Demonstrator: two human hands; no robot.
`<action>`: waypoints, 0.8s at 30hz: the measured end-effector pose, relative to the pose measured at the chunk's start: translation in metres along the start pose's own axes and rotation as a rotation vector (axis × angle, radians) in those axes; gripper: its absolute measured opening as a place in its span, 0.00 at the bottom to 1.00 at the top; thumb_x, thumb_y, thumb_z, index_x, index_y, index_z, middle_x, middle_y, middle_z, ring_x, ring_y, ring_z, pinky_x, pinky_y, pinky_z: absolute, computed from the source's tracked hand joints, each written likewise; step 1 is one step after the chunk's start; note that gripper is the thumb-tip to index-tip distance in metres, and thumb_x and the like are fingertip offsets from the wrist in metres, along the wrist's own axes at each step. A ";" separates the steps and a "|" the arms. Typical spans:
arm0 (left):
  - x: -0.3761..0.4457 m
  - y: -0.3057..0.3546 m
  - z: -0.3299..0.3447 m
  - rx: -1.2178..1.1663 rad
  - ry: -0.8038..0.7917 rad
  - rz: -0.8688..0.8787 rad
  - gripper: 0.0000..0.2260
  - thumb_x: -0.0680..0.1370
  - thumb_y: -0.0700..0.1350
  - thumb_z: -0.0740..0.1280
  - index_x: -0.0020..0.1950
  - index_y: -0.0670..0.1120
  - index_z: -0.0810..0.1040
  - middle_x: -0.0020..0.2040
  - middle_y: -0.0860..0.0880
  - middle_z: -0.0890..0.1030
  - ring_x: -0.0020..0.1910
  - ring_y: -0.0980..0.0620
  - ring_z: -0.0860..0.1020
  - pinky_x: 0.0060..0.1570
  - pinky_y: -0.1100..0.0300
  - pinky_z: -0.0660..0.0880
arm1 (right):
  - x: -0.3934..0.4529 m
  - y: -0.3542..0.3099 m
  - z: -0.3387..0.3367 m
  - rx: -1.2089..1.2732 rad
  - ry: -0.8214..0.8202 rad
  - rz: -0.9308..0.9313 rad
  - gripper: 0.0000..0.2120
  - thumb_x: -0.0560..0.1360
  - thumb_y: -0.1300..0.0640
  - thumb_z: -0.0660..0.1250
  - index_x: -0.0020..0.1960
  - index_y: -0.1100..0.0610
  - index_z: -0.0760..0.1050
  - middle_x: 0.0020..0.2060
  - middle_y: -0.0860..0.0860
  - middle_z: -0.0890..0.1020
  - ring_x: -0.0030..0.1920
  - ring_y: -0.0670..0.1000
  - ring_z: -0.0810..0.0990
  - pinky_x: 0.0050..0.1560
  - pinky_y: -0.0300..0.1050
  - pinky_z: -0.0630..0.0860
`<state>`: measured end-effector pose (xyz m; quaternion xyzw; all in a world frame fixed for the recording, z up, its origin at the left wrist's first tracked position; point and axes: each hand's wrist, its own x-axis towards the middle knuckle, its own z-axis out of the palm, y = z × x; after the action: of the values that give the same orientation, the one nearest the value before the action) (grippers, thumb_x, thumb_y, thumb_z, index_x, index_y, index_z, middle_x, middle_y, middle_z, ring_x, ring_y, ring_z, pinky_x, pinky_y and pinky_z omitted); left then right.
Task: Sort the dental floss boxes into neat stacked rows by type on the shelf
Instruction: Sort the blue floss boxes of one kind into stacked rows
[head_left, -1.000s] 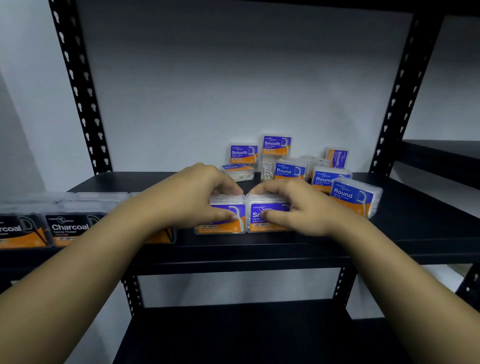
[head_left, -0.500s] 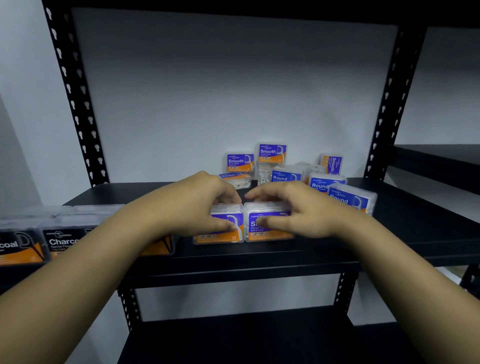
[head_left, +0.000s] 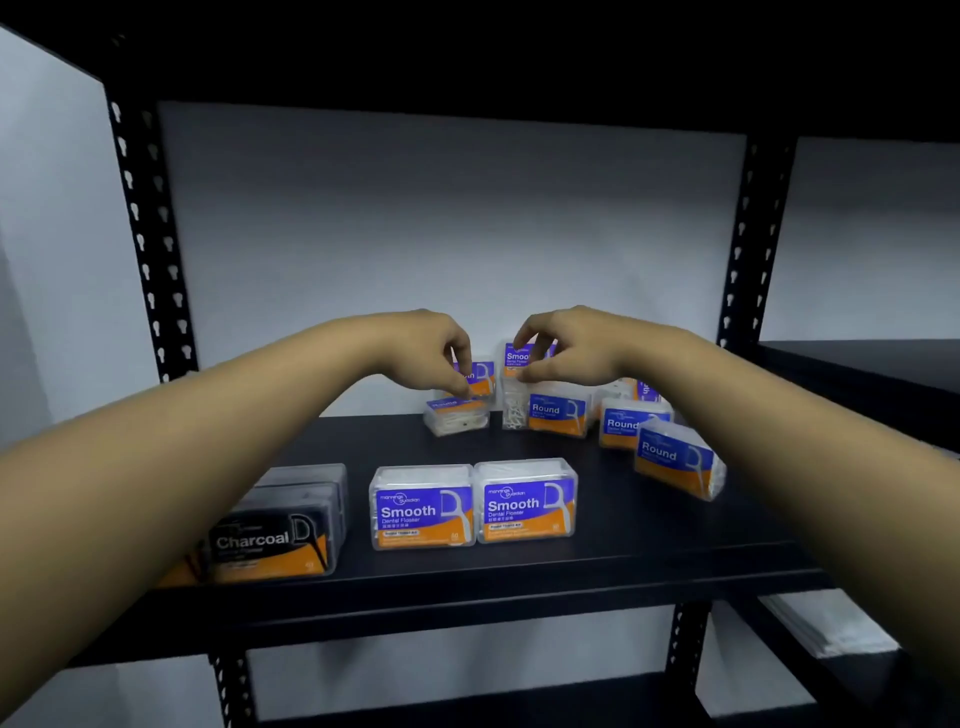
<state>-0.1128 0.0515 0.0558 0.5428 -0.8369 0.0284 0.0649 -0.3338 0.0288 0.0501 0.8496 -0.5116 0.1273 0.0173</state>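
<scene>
A black metal shelf (head_left: 519, 566) fills the view, with perforated uprights at its left and right and a pale wall behind. Near the front edge, two Smooth boxes (head_left: 422, 506) stand side by side and touching, labels facing out. Left of them sits a stack of Charcoal boxes (head_left: 283, 535), partly hidden by the left forearm. On the right, several Round boxes (head_left: 675, 462) stand loosely, the nearest one tilted. At the far middle, the left hand (head_left: 436, 353) pinches a purple-and-orange box (head_left: 480, 375) that stands above a box lying flat (head_left: 457, 415). Just to its right, the right hand (head_left: 566, 345) grips a far Smooth box (head_left: 517, 356), thumb under and fingers over, resting on a clear upright box of loose picks (head_left: 511, 410).
</scene>
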 end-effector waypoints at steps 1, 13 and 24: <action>0.008 -0.001 -0.002 0.013 -0.003 -0.015 0.15 0.75 0.55 0.73 0.59 0.50 0.82 0.52 0.52 0.81 0.51 0.50 0.79 0.50 0.56 0.75 | 0.007 0.003 0.000 -0.024 -0.017 0.015 0.25 0.78 0.43 0.70 0.71 0.51 0.72 0.61 0.49 0.81 0.56 0.49 0.77 0.53 0.44 0.71; 0.082 -0.014 0.014 0.011 -0.038 -0.140 0.26 0.74 0.57 0.74 0.69 0.51 0.72 0.63 0.49 0.77 0.58 0.47 0.77 0.61 0.47 0.78 | 0.057 0.043 0.016 -0.101 -0.075 0.053 0.27 0.78 0.44 0.71 0.72 0.54 0.72 0.64 0.53 0.80 0.57 0.52 0.77 0.59 0.48 0.76; 0.125 -0.026 0.044 0.049 0.026 -0.170 0.30 0.72 0.51 0.77 0.71 0.49 0.71 0.68 0.46 0.75 0.62 0.46 0.76 0.59 0.53 0.78 | 0.099 0.072 0.029 -0.139 0.133 -0.017 0.30 0.73 0.47 0.76 0.71 0.52 0.71 0.62 0.52 0.79 0.60 0.53 0.78 0.59 0.52 0.78</action>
<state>-0.1432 -0.0774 0.0288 0.6131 -0.7858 0.0503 0.0646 -0.3473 -0.0955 0.0378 0.8403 -0.5096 0.1476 0.1111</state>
